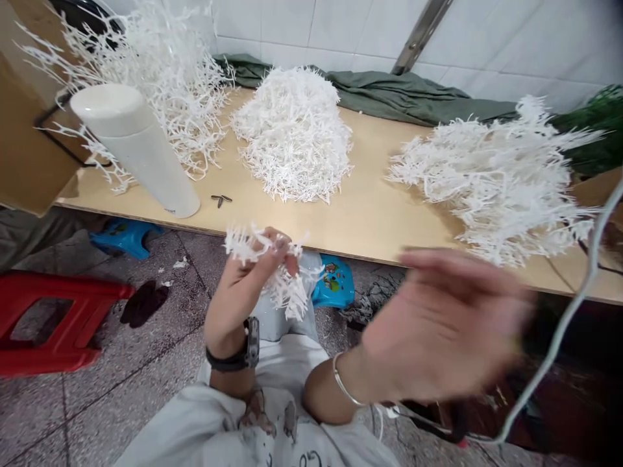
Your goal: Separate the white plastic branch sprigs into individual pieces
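Pinched between the thumb and fingers of my left hand [257,272] are white branching sprigs [292,295], which look like plastic. Their spiky ends stick out on both sides of the hand, in front of the table edge. My right hand [442,324] is lifted to the right and smeared by motion, so its fingers and anything in them do not show clearly. Beyond it on the table lies a loose heap of white sprigs [506,175]. A denser pile of short white pieces [296,136] sits at the middle of the table, past my left hand.
A white bottle [141,155] stands at the table's left, before a tangle of long white branches [170,84]. Small dark seeds [220,200] lie beside it. Green cloth [403,97] runs along the wall. A white cable [569,311] hangs at right; a red stool [58,318] is at left.
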A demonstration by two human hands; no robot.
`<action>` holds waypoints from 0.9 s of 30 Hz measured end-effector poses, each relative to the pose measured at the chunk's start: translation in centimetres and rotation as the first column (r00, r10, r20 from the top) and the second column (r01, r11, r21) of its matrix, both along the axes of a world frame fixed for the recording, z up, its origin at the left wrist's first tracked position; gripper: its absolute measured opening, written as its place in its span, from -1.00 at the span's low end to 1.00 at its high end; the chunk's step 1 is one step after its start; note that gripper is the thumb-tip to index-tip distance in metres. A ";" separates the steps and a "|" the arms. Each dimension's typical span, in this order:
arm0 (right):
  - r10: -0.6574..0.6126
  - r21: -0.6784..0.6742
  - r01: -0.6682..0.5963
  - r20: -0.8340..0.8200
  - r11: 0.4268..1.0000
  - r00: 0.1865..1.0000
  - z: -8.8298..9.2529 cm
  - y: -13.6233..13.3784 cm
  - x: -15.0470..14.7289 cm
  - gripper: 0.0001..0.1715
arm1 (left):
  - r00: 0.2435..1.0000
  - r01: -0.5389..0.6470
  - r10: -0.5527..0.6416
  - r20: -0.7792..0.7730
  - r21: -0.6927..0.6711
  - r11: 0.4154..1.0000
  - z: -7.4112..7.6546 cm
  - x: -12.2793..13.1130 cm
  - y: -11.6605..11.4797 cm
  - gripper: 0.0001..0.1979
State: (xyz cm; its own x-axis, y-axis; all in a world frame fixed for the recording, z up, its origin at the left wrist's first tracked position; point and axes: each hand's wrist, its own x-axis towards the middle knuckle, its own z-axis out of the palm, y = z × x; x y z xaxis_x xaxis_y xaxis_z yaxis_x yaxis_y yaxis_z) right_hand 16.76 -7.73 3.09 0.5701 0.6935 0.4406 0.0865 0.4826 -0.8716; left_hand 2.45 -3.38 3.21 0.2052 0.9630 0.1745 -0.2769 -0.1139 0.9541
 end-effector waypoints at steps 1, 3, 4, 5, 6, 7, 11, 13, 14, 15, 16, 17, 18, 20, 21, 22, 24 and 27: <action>0.029 0.028 -0.029 -0.003 0.999 1.000 -0.2 0.3 -0.2 -0.78 | 0.999 0.032 -0.032 -0.021 0.032 0.999 -0.3 0.3 0.3 -0.69; 0.165 0.009 -0.166 0.037 0.986 0.986 -0.7 1.0 -0.5 -0.83 | 0.996 0.077 -0.072 -0.059 0.082 0.994 -0.8 0.8 0.8 -0.66; 0.252 -0.041 -0.250 0.069 0.967 0.965 -0.9 1.4 -0.5 -0.81 | 0.994 0.084 -0.078 -0.072 0.095 0.992 -0.9 1.0 0.9 -0.66; 0.315 -0.092 -0.306 0.100 0.948 0.944 -1.2 1.6 -0.6 -0.76 | 0.994 0.087 -0.078 -0.080 0.104 0.991 -1.1 1.1 1.0 -0.66; 0.347 -0.123 -0.333 0.119 0.935 0.930 -1.4 1.8 -0.6 -0.72 | 0.993 0.092 -0.083 -0.085 0.111 0.989 -1.2 1.1 1.0 -0.67; 0.367 -0.146 -0.348 0.129 0.926 0.921 -1.6 2.0 -0.6 -0.68 | 0.992 0.099 -0.089 -0.088 0.116 0.988 -1.3 1.1 0.9 -0.67; 0.436 -0.197 -0.410 0.117 0.891 0.892 -1.9 2.3 -0.7 -0.69 | 0.984 0.136 -0.124 -0.127 0.085 0.987 -1.7 1.2 0.4 -0.62; 0.485 -0.164 -0.467 0.097 0.869 0.869 -2.1 2.3 -0.9 -0.76 | 0.978 0.171 -0.161 -0.133 0.066 0.983 -1.7 1.2 0.2 -0.58; 0.488 -0.147 -0.473 0.098 0.869 0.867 -2.1 2.2 -0.9 -0.77 | 0.977 0.175 -0.166 -0.136 0.060 0.983 -1.7 1.1 0.1 -0.57; 0.479 -0.137 -0.464 0.108 0.875 0.871 -2.2 2.2 -1.0 -0.75 | 0.976 0.170 -0.160 -0.144 0.057 0.984 -1.7 1.0 0.1 -0.56; 0.462 -0.137 -0.446 0.127 0.885 0.878 -2.2 2.2 -1.0 -0.71 | 0.976 0.159 -0.148 -0.160 0.053 0.986 -1.6 0.9 0.1 -0.56; 0.447 -0.145 -0.427 0.154 0.893 0.881 -2.2 2.1 -1.0 -0.66 | 0.974 0.149 -0.138 -0.180 0.050 0.988 -1.6 0.7 0.1 -0.55; 0.441 -0.168 -0.413 0.184 0.895 0.879 -2.2 2.0 -1.0 -0.61 | 0.971 0.146 -0.134 -0.198 0.047 0.988 -1.5 0.5 0.1 -0.55; 0.455 -0.235 -0.406 0.225 0.883 0.861 -2.3 1.9 -0.9 -0.54 | 0.968 0.173 -0.162 -0.192 0.040 0.984 -1.5 0.2 0.3 -0.53; 0.467 -0.262 -0.409 0.221 0.874 0.856 -2.3 1.9 -1.0 -0.51 | 0.973 0.182 -0.174 -0.153 0.035 0.983 -1.6 0.3 0.3 -0.52; 0.473 -0.279 -0.414 0.197 0.867 0.858 -2.3 1.9 -1.1 -0.48 | 0.981 0.173 -0.170 -0.096 0.027 0.985 -1.7 0.4 0.4 -0.52; 0.460 -0.274 -0.422 0.089 0.864 0.883 -2.5 2.0 -1.6 -0.45 | 0.995 0.090 -0.090 0.043 0.005 0.996 -2.2 1.3 0.5 -0.54; 0.334 -0.237 -0.342 -0.077 0.909 0.940 -2.6 2.4 -3.4 -0.42 | 0.962 -0.207 0.201 0.185 0.012 0.978 -3.0 3.1 0.3 -0.56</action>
State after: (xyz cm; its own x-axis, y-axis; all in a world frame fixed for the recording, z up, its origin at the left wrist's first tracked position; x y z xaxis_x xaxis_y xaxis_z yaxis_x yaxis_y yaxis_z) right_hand 13.38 -5.32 0.54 0.2942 0.9304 0.2185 -0.0759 0.2506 -0.9651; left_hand 5.60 -3.07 0.21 -0.0327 0.9747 0.2212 -0.4134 -0.2147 0.8849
